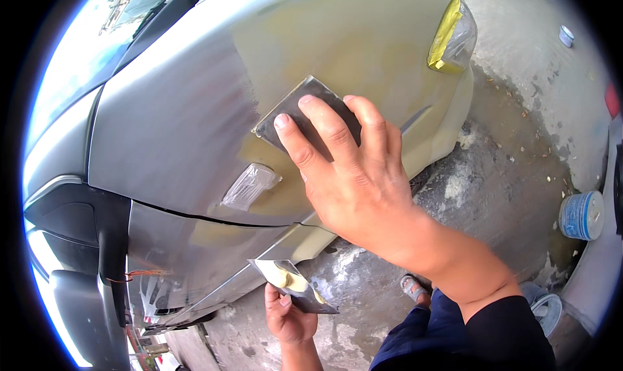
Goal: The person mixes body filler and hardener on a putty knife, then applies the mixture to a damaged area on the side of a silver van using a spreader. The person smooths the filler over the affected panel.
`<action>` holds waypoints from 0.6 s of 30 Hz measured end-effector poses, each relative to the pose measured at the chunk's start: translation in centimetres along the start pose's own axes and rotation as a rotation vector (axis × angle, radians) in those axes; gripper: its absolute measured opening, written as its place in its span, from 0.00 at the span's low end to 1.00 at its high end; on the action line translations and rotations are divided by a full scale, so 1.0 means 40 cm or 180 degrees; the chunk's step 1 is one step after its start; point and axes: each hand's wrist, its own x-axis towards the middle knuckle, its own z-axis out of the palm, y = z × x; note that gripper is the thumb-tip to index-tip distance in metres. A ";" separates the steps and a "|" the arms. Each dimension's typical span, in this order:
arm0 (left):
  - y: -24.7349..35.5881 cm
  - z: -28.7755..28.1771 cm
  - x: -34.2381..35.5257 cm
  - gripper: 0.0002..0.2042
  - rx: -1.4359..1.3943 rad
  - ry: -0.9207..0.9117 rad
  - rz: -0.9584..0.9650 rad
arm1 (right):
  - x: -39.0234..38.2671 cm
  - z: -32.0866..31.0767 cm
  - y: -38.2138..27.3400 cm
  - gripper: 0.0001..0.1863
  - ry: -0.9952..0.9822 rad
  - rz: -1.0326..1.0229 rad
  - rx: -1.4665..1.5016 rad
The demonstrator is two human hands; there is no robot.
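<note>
My right hand [370, 176] presses a dark flat putty spreader [304, 125] against the front fender [162, 105] of a grey car, fingers spread over its back. Around it, dull yellowish filler [363, 53] covers much of the panel, bordering bare-looking grey. Lower down, my left hand [292, 322] pinches a thin dark plate [306, 302] at its edge. A dab of pale yellow putty [285, 278] sits on that plate. Just below the spreader, a small side lamp [250, 186] is covered in clear film.
A headlamp [457, 40] is masked with film and yellow tape. Loose orange wires [139, 275] stick out near the door. On the wet, stained concrete stand a blue-and-white tub [579, 216], a bucket [547, 314] and a small white cup [566, 36]. My sandalled foot [415, 288] is below.
</note>
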 end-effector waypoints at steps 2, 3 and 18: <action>-0.002 -0.003 -0.009 0.23 -0.0052 -0.0019 -0.0006 | -0.013 0.000 -0.010 0.28 -0.0113 -0.0096 -0.0083; 0.001 -0.006 -0.008 0.23 -0.0062 -0.0016 -0.0023 | -0.021 0.001 -0.008 0.28 -0.0162 -0.0136 -0.0112; -0.062 -0.090 -0.015 0.22 -0.0143 0.0175 -0.0125 | -0.263 0.140 0.172 0.29 -0.0339 -0.0708 -0.0390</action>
